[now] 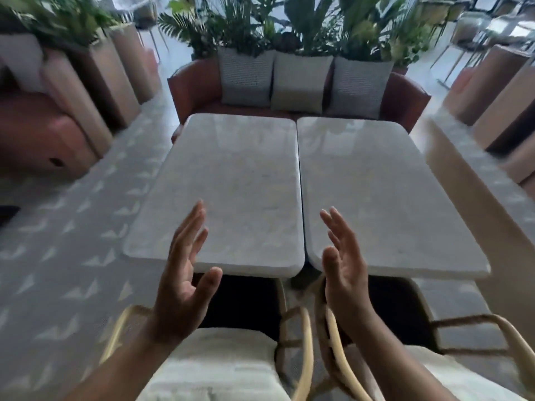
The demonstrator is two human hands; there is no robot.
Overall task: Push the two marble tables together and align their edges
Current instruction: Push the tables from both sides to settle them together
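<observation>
Tables: left marble table (225,183), right marble table (376,192) side by side before red sofa (197,85), thin dark seam between. Hands: left hand (182,273), right hand (344,270) hover at ends far from sofa, fingers spread, empty. Likely heavy, rigid, slick; push slab edges.

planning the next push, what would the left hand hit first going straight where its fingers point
Probably the left table top; the left hand seems raised, so it may just skim over. Depth is unclear.
</observation>
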